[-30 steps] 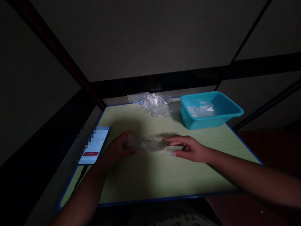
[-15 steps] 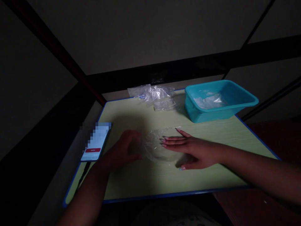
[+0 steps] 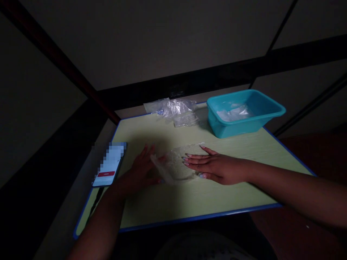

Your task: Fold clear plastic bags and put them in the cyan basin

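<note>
A clear plastic bag (image 3: 176, 164) lies on the small table in front of me, its left side lifted and curling up. Across the bag's right part my right hand (image 3: 210, 166) rests flat, fingers stretched out to the left. At the raised left edge is my left hand (image 3: 146, 168), in shadow, with its fingers spread apart. Part of that hand shows behind the see-through plastic. Whether its fingertips touch the bag I cannot tell.
A turquoise plastic basin (image 3: 241, 124) with clear bags (image 3: 234, 113) inside stands at the back right. Crumpled plastic bags (image 3: 176, 108) lie along the far edge of the table (image 3: 151, 213). A lit phone (image 3: 110, 164) with a dark cable (image 3: 96, 202) is at the left.
The bag's left side has risen and folded up beside my left hand, whose fingers have spread. My right hand stays on the bag, its thumb drawn nearer the fingers. The view has shifted slightly.
</note>
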`<action>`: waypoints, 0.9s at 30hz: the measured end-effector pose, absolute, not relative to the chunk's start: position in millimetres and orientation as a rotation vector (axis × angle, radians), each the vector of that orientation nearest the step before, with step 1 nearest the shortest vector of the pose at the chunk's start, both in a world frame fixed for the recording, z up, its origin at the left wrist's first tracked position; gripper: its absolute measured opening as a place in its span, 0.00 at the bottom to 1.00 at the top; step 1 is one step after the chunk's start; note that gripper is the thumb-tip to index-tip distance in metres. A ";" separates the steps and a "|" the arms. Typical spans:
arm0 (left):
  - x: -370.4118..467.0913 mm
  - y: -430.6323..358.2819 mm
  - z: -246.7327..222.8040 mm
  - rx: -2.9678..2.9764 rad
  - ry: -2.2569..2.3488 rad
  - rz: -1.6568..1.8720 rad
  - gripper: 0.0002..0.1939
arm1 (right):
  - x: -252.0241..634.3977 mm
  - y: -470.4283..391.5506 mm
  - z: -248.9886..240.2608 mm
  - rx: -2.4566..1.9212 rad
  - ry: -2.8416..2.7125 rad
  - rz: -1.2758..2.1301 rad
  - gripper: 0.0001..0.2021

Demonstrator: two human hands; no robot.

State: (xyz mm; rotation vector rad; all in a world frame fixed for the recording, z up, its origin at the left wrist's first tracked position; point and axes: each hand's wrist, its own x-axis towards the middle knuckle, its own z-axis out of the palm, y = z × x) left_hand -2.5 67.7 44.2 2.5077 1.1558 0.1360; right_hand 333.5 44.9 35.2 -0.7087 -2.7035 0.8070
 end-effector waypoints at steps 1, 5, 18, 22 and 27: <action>0.4 66.3 48.1 2.479 1.119 0.188 0.31 | 333.0 44.9 35.1 -0.715 -2.708 0.802 0.31; 5.6 63.9 55.0 2.378 1.038 0.360 0.23 | 331.7 45.0 35.2 -0.741 -2.741 0.779 0.30; 20.2 60.1 63.5 2.069 1.063 0.475 0.14 | 333.7 50.9 37.5 -0.709 -2.680 0.821 0.24; 18.7 61.2 61.8 1.838 1.283 0.499 0.16 | 336.6 57.0 43.7 -0.666 -2.502 0.857 0.13; 21.0 64.8 57.6 1.785 1.365 0.565 0.17 | 336.7 59.4 42.1 -0.814 -2.232 0.971 0.13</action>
